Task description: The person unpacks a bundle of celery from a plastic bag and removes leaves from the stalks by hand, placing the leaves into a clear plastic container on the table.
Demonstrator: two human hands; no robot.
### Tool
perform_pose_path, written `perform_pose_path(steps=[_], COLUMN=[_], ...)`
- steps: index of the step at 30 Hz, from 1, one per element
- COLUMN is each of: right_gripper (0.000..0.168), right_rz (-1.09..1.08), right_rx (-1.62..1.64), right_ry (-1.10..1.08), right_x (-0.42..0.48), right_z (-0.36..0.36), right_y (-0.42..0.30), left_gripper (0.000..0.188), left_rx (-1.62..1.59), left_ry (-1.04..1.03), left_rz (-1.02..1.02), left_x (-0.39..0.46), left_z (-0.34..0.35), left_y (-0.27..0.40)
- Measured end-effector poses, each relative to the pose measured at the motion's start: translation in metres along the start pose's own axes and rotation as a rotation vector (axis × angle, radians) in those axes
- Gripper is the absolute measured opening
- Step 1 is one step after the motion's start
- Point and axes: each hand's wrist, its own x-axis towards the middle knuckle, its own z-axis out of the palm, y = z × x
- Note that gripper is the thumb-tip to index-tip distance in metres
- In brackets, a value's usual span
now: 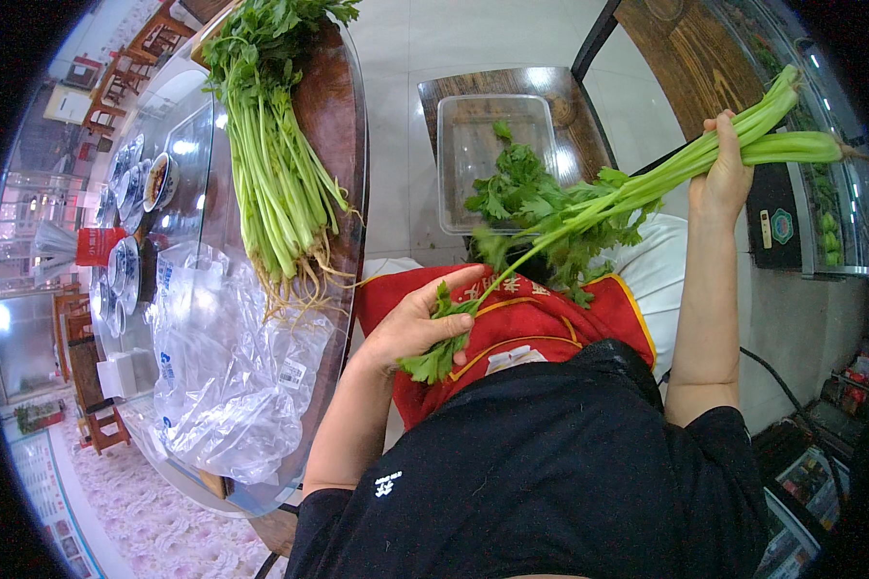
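Note:
My right hand is closed around a few celery stalks near their thick root ends, which point up and right. Their leafy tops hang down and left over my lap and the red apron. At those tops, my left hand has celery leaves between its thumb and fingers. Beyond my lap a clear plastic tub stands on a dark wooden stool or chair, and some celery leaves show in or over it. A big bunch of celery with roots lies on the table at the left.
The glass-topped round table carries a crumpled clear plastic bag, a bowl of food, stacked blue-and-white dishes and a white napkin box. A wooden surface and a glass display case stand at the right.

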Motion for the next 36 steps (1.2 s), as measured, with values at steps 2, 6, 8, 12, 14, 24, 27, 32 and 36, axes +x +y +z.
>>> perform_pose_path(steps=[2, 6, 8, 12, 14, 24, 27, 32, 36], right_gripper=[0.025, 0.026, 0.026, 0.027, 0.027, 0.027, 0.027, 0.026, 0.026], right_rz=[-0.006, -0.010, 0.006, 0.086, 0.118, 0.129, 0.162, 0.218, 0.261], right_rx=[-0.012, -0.018, -0.006, 0.055, 0.059, 0.058, 0.033, 0.061, 0.118], right_ry=[0.000, -0.004, -0.003, 0.000, 0.000, -0.024, -0.028, -0.020, -0.034], right_x=[0.000, -0.003, -0.003, 0.005, 0.006, 0.005, 0.003, 0.001, 0.002], right_z=[0.001, 0.001, 0.000, -0.002, -0.004, 0.000, -0.001, -0.006, -0.012], right_y=[0.001, 0.000, -0.001, 0.000, -0.001, -0.001, 0.000, 0.006, 0.007], left_gripper=[0.046, 0.032, 0.024, 0.016, 0.015, 0.018, 0.020, 0.024, 0.022], left_rx=[0.043, 0.338, 0.408, 0.656, 0.812, 0.940, 0.992, 1.090, 1.109], left_ry=[0.021, 0.189, 0.232, 0.301, 0.285, 0.195, 0.195, 0.277, 0.355], left_rz=[0.026, 0.103, 0.050, 0.089, 0.268, 0.374, 0.416, 0.424, 0.434], left_x=[-0.002, 0.005, 0.006, 0.012, 0.016, 0.019, 0.019, 0.021, 0.020], left_z=[0.001, 0.004, 0.004, -0.001, -0.001, 0.013, 0.010, 0.006, -0.004], left_y=[0.000, -0.003, -0.001, -0.013, -0.019, -0.019, -0.017, -0.016, -0.021])
